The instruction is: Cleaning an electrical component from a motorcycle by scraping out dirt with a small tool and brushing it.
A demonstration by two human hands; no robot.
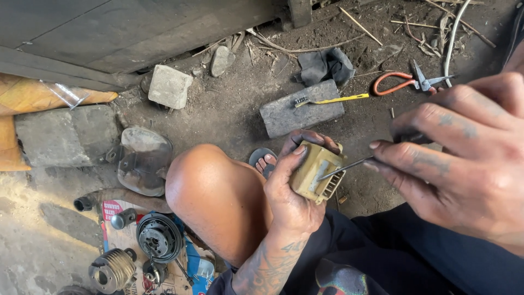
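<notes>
The right hand [464,147] is cut off by the picture's edge. Its fingers hide the handle of the thin metal tool [344,167]. The left hand [292,188] hides the back of the small yellowish box [315,170]. The round engine parts [112,269] run off the bottom edge.

Both hands closed — left hand [292,191] cupped, right hand [464,158] pinching
</notes>
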